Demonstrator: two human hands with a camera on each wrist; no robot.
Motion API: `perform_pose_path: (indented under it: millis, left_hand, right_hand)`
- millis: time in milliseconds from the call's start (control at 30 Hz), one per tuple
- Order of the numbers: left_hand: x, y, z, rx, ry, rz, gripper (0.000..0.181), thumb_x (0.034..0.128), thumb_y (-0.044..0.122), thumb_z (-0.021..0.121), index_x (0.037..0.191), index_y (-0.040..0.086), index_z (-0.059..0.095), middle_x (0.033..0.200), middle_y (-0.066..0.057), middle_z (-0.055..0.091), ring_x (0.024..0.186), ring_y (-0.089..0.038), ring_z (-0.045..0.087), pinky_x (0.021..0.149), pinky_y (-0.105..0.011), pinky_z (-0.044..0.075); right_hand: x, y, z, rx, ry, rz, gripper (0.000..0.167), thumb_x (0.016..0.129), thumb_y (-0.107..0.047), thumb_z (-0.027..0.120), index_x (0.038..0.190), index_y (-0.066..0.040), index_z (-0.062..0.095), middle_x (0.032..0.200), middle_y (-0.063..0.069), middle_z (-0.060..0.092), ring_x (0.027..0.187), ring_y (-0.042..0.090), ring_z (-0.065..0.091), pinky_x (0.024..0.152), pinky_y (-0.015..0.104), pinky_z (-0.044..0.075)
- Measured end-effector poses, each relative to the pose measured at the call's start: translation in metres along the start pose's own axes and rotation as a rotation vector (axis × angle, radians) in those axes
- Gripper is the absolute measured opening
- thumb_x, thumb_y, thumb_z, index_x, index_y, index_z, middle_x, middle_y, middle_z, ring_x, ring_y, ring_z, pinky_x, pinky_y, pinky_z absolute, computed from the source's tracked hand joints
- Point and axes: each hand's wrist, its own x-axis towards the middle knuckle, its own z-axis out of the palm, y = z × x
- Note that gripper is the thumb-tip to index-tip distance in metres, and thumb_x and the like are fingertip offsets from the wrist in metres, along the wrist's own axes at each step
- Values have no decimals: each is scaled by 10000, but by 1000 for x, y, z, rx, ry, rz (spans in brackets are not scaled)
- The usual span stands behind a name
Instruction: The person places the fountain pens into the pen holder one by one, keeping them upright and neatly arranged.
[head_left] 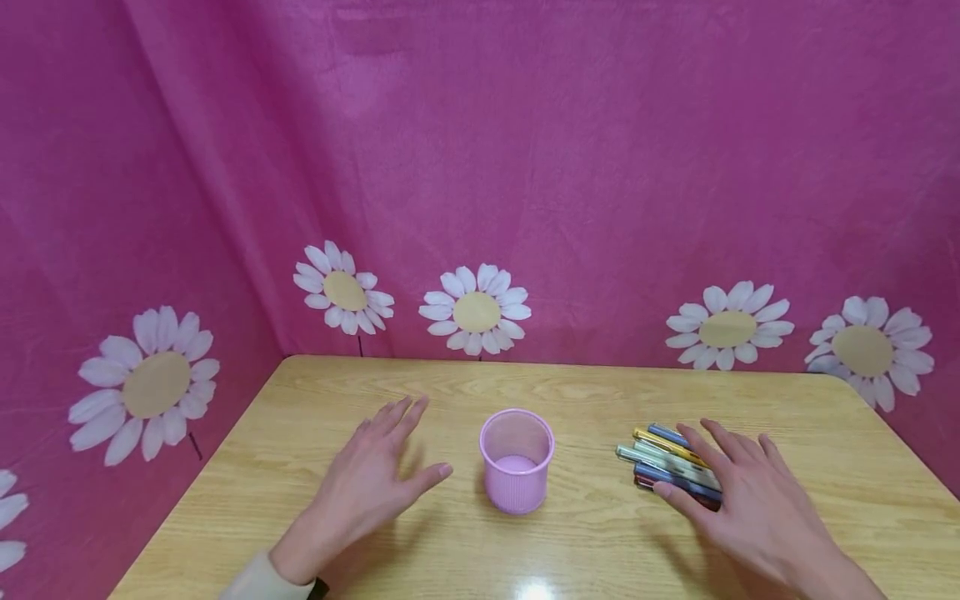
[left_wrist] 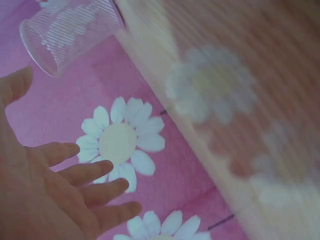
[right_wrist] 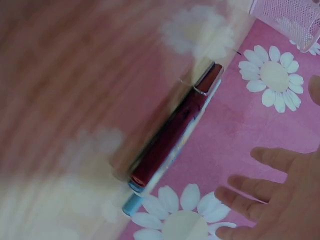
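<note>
A pink ribbed pen cup (head_left: pixel 517 487) stands upright on the table between the two hands, with nothing visible inside it. To its left hovers my left hand (head_left: pixel 363 487), fingers spread and thumb toward the cup, apart from it. Several pens (head_left: pixel 660 454) in blue, yellow, pale green and dark red lie side by side right of the cup. My right hand (head_left: pixel 761 504) is over their near right ends, fingers extended; whether it touches them cannot be told. In the right wrist view a dark red pen (right_wrist: pixel 167 132) lies foremost, apart from the right hand's fingers (right_wrist: pixel 250 187).
The wooden table (head_left: pixel 450 558) has a glossy surface and reaches back to a magenta curtain (head_left: pixel 585 167) printed with white daisies. The same curtain runs along the left side. A sleeve (head_left: pixel 262 581) and a dark band (head_left: pixel 318 589) show at the left wrist.
</note>
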Motion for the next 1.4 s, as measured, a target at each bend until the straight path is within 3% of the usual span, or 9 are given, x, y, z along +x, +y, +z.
perform_pose_path:
  millis: [233, 333, 467, 567, 667, 900, 1067, 1300, 1400]
  left_hand:
    - [4, 9, 1, -306, -88, -64, 961, 856, 612, 808, 1647, 272, 382, 1635, 1, 435, 1477, -282, 430, 1178, -554, 373]
    - [9, 12, 3, -420, -103, -37, 959, 848, 541, 849, 1640, 239, 400, 1604, -34, 483, 1469, -292, 440, 1178, -579, 362]
    - [18, 13, 10, -555, -128, 47, 968, 848, 442, 883, 1634, 147, 402, 1565, -113, 525, 1451, -333, 464, 1161, -604, 376]
    - [26, 12, 17, -637, -158, 92, 957, 852, 362, 897, 1622, 80, 403, 1551, -158, 530, 1433, -385, 477, 1151, -598, 393]
    - [32, 13, 22, -714, -205, 84, 947, 853, 309, 903, 1618, 63, 401, 1558, -174, 516, 1437, -417, 461, 1164, -583, 380]
    - [45, 14, 32, -931, -315, 101, 971, 876, 266, 888, 1635, 27, 333, 1598, -244, 437, 1476, -430, 399, 1201, -578, 313]
    - [49, 14, 37, -980, -363, 132, 980, 898, 305, 868, 1636, -7, 303, 1624, -240, 399, 1484, -391, 401, 1200, -584, 309]
    - [51, 16, 41, -1024, -370, 152, 935, 905, 219, 860, 1612, -60, 315, 1638, -226, 381, 1476, -390, 414, 1201, -526, 331]
    - [51, 18, 40, -1044, -379, 148, 914, 910, 180, 850, 1607, -71, 315, 1628, -240, 391, 1467, -392, 427, 1202, -515, 334]
  right_hand:
    - [-6, 4, 0, 89, -75, 54, 676, 905, -585, 767, 1346, -76, 707, 1299, 184, 648, 1131, 423, 612, 895, 666, 491]
    - [-7, 7, 1, 112, -80, 59, 566, 901, -533, 794, 1265, -102, 751, 1233, 141, 679, 1062, 371, 648, 849, 626, 528]
    - [-5, 11, 4, 147, -113, 84, 441, 856, -477, 858, 1126, -136, 786, 1123, 82, 704, 983, 302, 651, 810, 551, 548]
    - [0, 14, 5, 182, -152, 108, 364, 825, -426, 898, 1049, -158, 792, 1018, 16, 691, 901, 240, 608, 744, 433, 524]
    - [4, 17, 6, 214, -200, 135, 334, 819, -383, 911, 1031, -152, 800, 937, -21, 654, 827, 197, 541, 670, 333, 435]
    - [8, 26, 8, 303, -242, 200, 319, 829, -302, 914, 1046, -98, 800, 883, 1, 623, 713, 179, 469, 575, 285, 333]
    - [8, 29, 9, 317, -260, 216, 326, 813, -290, 927, 1046, -99, 803, 883, -1, 616, 743, 187, 477, 597, 287, 336]
    - [10, 31, 10, 319, -273, 186, 271, 821, -235, 922, 1037, -115, 809, 913, -12, 636, 777, 190, 490, 622, 287, 351]
    - [10, 31, 11, 305, -266, 169, 237, 817, -228, 924, 1009, -140, 818, 953, -15, 682, 835, 192, 536, 681, 304, 420]
